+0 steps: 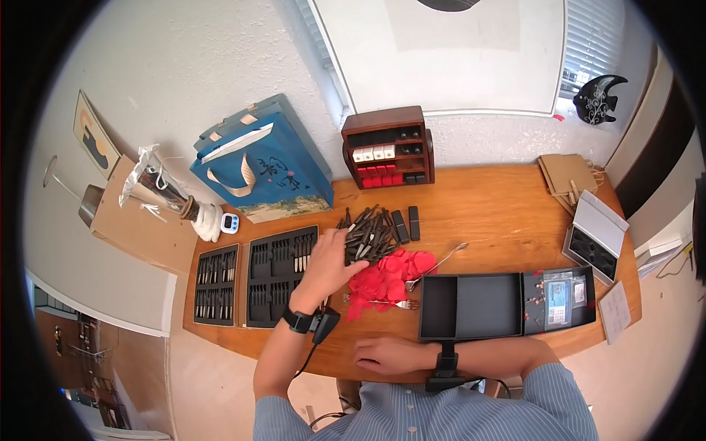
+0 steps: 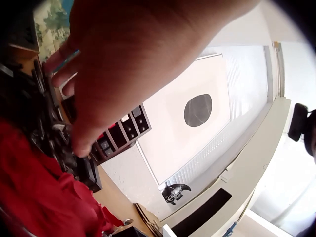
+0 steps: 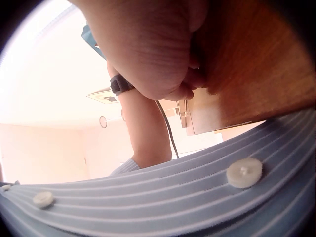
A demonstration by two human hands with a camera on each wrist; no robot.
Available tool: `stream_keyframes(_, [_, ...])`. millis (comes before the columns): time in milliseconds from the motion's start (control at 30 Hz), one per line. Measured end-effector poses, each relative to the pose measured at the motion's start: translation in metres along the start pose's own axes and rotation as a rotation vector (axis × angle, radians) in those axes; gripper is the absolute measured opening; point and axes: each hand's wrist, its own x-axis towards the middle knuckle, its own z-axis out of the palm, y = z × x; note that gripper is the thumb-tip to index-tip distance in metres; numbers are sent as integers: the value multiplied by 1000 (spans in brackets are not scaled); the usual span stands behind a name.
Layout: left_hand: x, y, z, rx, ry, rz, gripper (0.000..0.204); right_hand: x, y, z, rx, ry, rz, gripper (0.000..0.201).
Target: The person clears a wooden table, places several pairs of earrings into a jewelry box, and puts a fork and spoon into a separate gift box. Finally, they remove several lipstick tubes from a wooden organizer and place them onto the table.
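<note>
My left hand (image 1: 325, 263) reaches over a heap of slim dark sticks (image 1: 369, 234), thumb spread away from the fingers. In the left wrist view, the thumb (image 2: 83, 143) and fingertips come right at the heap (image 2: 59, 133), partly hiding it. Red petal-like pieces (image 1: 390, 275) are piled just in front of the heap, with a fork (image 1: 401, 303) and a spoon (image 1: 441, 261) among them. My right hand (image 1: 390, 356) rests at the table's front edge, fingers loosely curled, holding nothing; the right wrist view shows it (image 3: 148, 54) above the wood.
Two slotted black trays (image 1: 251, 298) stand left, partly filled with sticks. A black compartment box (image 1: 471, 276) lies right. Behind are a blue gift bag (image 1: 257, 165), a wooden shelf (image 1: 382, 121) and two black blocks (image 1: 414, 223). A grey box (image 1: 599, 220) is at the far right.
</note>
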Motion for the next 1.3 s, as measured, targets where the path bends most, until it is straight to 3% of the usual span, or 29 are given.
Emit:
stream_keyframes(100, [-15, -28, -8, -21, 138, -108, 56, 0, -2, -1, 2, -13, 13, 13])
stream_keyframes(200, [-33, -91, -4, -63, 300, -334, 38, 1, -2, -2, -3, -27, 10, 13])
stream_keyframes(333, [-53, -146, -12, 54, 342, -524, 32, 1, -4, -4, -16, -39, 19, 13])
stream_keyframes(400, [-56, -158, -14, -78, 276, -629, 38, 1, -3, -4, -18, -50, 18, 13])
stream_keyframes(467, [-52, -150, -18, -46, 248, -626, 50, 1, -3, -4, -20, -58, 22, 14])
stream_keyframes(533, [-45, -136, -15, 40, 74, -559, 60, 1, -3, -5, -68, -64, 22, 14])
stream_keyframes(567, [-39, -134, -14, 27, -76, -593, 78, 1, -3, -5, -69, -70, 22, 14])
stream_keyframes(700, [-27, -125, 2, -54, -213, -685, 101, 1, -3, -5, -55, -68, 41, 14])
stream_keyframes(900, [-17, -125, -2, -14, -344, -663, 103, 1, -3, -5, -45, -55, 36, 13])
stream_keyframes(1033, [-21, -139, 3, -88, -288, -682, 104, 2, -6, -7, -48, -61, 29, 14])
stream_keyframes(1100, [-30, -157, 16, -123, -199, -585, 98, 1, -4, -4, -53, -63, 40, 14])
stream_keyframes(1300, [-23, -148, 13, -111, -245, -640, 112, 2, -9, -8, -40, -63, 70, 12])
